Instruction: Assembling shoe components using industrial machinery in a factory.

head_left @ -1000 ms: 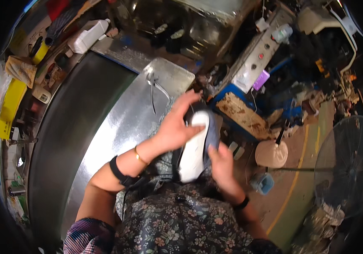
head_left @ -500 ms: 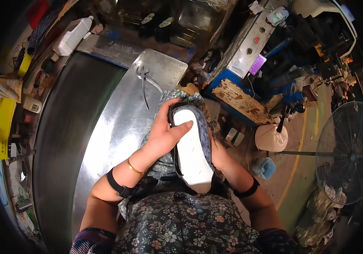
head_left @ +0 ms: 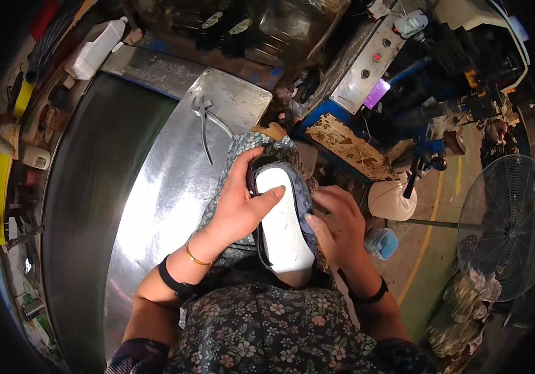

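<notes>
We've got the shoe (head_left: 286, 221) bottom-up over the lap, long axis running near to far, just right of the table (head_left: 136, 249).

Left hand (head_left: 237, 210): gripping the shoe's left side, fingers round the outer edge, thumb laid across onto the white bottom face. That's the hold we can confirm.

Right hand (head_left: 342, 227): loose, fingers half curled and lifted off, thumb at the right rim beside the blue-grey lining (head_left: 303, 196). We can't tell whether the thumb presses or only brushes it.

Status, our read: part-built. White bottom piece is seated inside the dark upper, so those two are together. Rim stands up around the white face along both sides, not lapped over it, and no outsole shows on it, so we'd call the underside unfinished. A few small dark marks on the white; can't say what they are. Near end sits in shade, so the edge there is hard to judge. Side facing the lap is hidden.

Around it: pliers (head_left: 203, 113) lie on the table's far part, handles spread, in neither hand. Dark belt (head_left: 102, 162) runs along the table's left. Control box (head_left: 367, 65) at far right, blue bin (head_left: 381, 243) and fan (head_left: 509, 230) on the right. Floral apron (head_left: 255, 324) at the near side.
</notes>
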A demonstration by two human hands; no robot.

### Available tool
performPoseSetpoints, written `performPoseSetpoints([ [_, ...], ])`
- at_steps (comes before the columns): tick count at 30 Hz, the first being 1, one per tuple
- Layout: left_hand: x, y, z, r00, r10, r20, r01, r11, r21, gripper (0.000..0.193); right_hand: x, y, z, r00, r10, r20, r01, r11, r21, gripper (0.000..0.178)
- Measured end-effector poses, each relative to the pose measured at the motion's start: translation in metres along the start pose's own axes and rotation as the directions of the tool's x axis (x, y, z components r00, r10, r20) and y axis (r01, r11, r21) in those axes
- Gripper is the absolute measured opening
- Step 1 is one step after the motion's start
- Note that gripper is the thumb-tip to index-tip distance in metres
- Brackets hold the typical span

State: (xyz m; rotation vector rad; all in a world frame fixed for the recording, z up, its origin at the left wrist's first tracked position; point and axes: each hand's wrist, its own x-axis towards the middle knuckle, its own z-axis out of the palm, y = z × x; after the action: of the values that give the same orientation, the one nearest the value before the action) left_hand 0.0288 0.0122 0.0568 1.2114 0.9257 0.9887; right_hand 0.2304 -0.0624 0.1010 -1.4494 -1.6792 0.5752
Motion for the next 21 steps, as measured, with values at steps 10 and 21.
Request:
performPoseSetpoints([
  [10, 0.000, -0.005, 0.015, 0.996, 0.078, -0.032, -0.067, 0.964, 0.259, 0.071, -0.008, -0.036, 0.003, 0.991, -0.028, 0.132, 0.099, 0.811, -0.576, 0.036],
  [21, -0.003, -0.002, 0.015, 0.997, 0.069, -0.029, -0.059, 0.962, 0.267, 0.071, -0.038, -0.020, -0.010, 0.883, 0.323, 0.340, -0.133, 0.868, -0.479, 0.010],
])
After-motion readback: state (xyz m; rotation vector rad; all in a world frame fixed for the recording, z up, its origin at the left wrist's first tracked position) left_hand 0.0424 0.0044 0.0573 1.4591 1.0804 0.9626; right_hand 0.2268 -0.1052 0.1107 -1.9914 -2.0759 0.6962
